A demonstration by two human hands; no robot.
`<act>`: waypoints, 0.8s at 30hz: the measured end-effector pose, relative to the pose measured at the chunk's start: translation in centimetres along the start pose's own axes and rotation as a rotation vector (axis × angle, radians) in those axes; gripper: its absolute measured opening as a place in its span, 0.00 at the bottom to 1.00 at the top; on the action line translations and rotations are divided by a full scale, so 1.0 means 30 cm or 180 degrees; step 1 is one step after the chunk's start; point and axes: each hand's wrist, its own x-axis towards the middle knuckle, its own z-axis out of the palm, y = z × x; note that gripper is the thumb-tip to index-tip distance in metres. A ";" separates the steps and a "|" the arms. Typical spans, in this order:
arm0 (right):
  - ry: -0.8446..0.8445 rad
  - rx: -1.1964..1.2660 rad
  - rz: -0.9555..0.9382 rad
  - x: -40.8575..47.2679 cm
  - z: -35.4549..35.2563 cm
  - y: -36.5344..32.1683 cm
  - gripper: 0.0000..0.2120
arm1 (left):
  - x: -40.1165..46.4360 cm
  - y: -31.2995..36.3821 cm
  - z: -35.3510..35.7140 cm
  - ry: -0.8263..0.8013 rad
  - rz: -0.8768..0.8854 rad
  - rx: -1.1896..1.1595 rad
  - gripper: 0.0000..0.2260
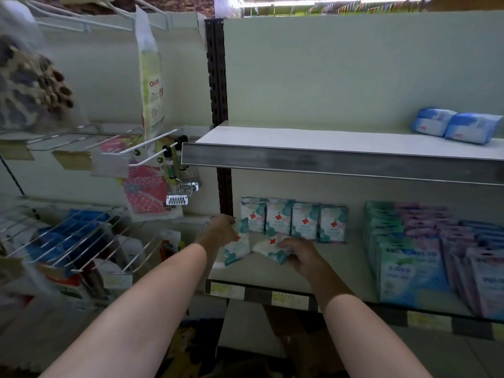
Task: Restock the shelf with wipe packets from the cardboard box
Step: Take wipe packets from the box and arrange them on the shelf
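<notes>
Wipe packets first: left hand [221, 227] grips one white-and-teal packet [236, 248] w/ a red cross, fingers curled round its top edge, packet tilted, its lower end down near the lower shelf [261, 272]. Right hand [301, 256] holds a second packet [271, 248], lying nearly flat just above the shelf, fingers curled over its right end. The two packets sit just beside each other, can't tell if touching. Behind them, a row of four matching packets [293, 220] stands upright against the back panel at the shelf's left end. Further right on same shelf, stacks of bigger teal, blue & lilac wipe packs [414, 257]. Upper shelf [327, 141] carries two blue packs [458, 126] at far right. Left of the dark upright post [217, 72], wire hooks [152, 148] w/ hanging items, incl. a pink cartoon pack [146, 186] and hair clips [177, 199]. Something brown below the shelf, between the forearms, prob. the cardboard box, too blurred to be sure.
</notes>
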 end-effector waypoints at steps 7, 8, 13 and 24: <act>0.0643 -0.1687 -0.0500 0.085 -0.039 0.078 0.19 | 0.059 0.002 0.051 -0.0135 -0.0028 -0.0168 0.25; 0.0589 -0.1988 -0.0506 0.092 -0.050 0.075 0.19 | 0.072 0.000 0.063 -0.0099 0.0006 -0.0169 0.26; 0.0128 -0.1173 -0.0840 0.152 -0.098 0.057 0.22 | 0.136 0.003 0.098 0.0150 0.0018 -0.0229 0.26; 0.0250 -0.1949 -0.1531 0.286 -0.073 0.096 0.20 | 0.277 0.026 0.127 0.0533 0.0342 0.0529 0.23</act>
